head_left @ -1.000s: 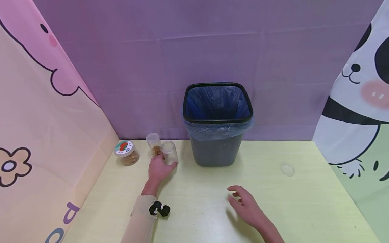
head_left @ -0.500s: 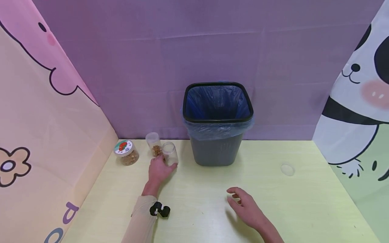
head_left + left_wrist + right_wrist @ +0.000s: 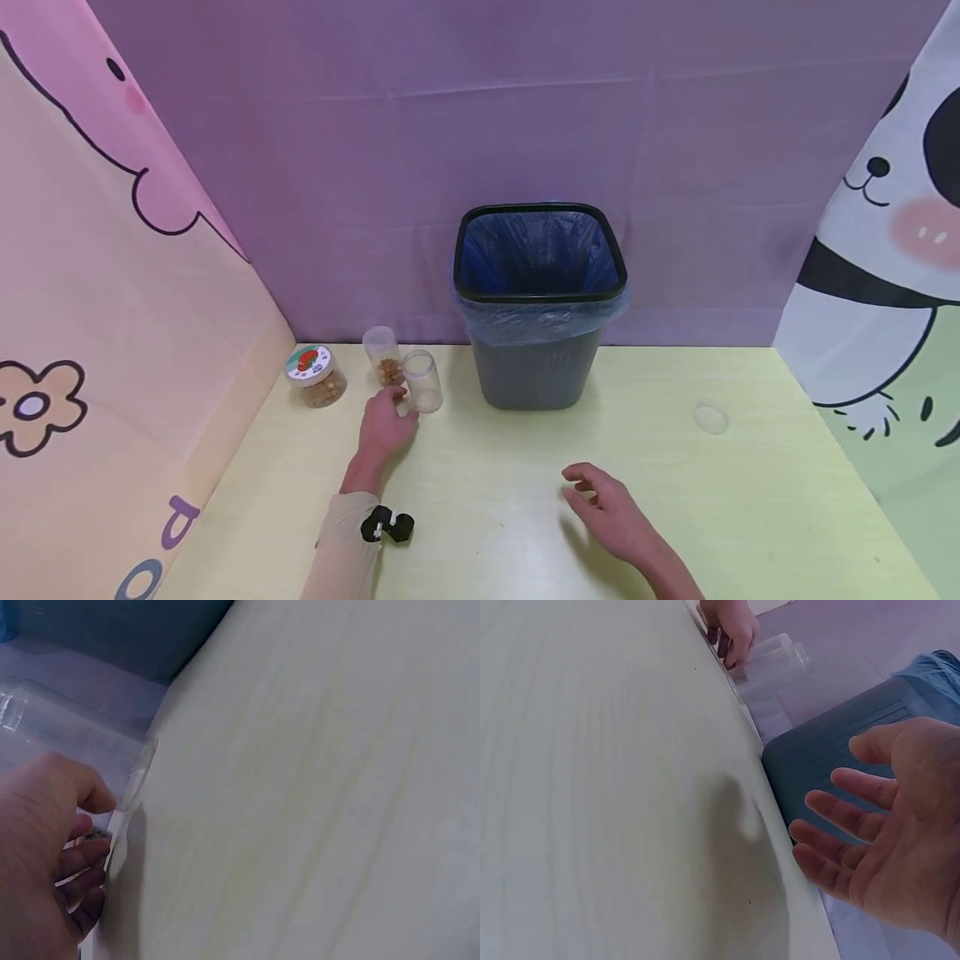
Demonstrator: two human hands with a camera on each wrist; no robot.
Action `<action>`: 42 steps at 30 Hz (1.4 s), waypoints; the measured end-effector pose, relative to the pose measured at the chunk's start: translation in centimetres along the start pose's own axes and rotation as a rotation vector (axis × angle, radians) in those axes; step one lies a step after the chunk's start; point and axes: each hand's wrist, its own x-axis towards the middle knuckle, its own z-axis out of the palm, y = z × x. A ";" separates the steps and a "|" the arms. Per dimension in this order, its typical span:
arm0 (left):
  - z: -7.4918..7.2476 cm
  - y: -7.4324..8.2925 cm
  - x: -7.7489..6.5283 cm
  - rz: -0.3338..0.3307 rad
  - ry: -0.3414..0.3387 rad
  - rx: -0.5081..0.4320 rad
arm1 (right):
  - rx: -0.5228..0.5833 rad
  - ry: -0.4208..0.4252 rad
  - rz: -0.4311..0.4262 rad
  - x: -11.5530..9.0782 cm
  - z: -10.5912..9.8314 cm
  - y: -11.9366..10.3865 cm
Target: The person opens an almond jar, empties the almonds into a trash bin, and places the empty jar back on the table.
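My left hand (image 3: 386, 429) is just in front of a clear, lidless plastic jar (image 3: 423, 383) that stands upright on the table. Its fingers are loosely bent and hold nothing; in the left wrist view the thumb lies close to the jar's base, and I cannot tell whether it touches. Behind and left of that jar is a second clear jar (image 3: 381, 346) with brown bits at its bottom. My right hand (image 3: 607, 512) hovers over the table at front right, holding nothing, fingers relaxed and spread in the right wrist view (image 3: 900, 825).
A grey bin (image 3: 536, 371) with a black rim and blue liner stands at the back centre. Far left is a lidded jar (image 3: 315, 377) of brown pieces. A clear round disc (image 3: 710, 418) lies on the table at right. Printed cloth walls flank the table.
The left hand has let go of the clear lidless jar and drawn back slightly to the left and toward me. The jar stays standing. The right hand has barely moved.
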 end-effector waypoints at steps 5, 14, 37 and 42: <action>-0.9 -0.2 0.0 -0.058 0.036 -0.138 | 0.025 -0.004 -0.016 0.7 0.2 0.2; -2.2 -0.3 0.9 -0.150 0.081 -0.269 | 0.016 -0.078 -0.144 3.3 2.2 -0.6; -3.1 -1.1 5.2 -0.169 0.052 -0.203 | 0.071 -0.185 -0.161 5.3 5.4 -2.3; -3.1 -1.5 5.7 -0.197 0.010 -0.147 | 0.061 -0.187 -0.155 5.3 5.3 -2.2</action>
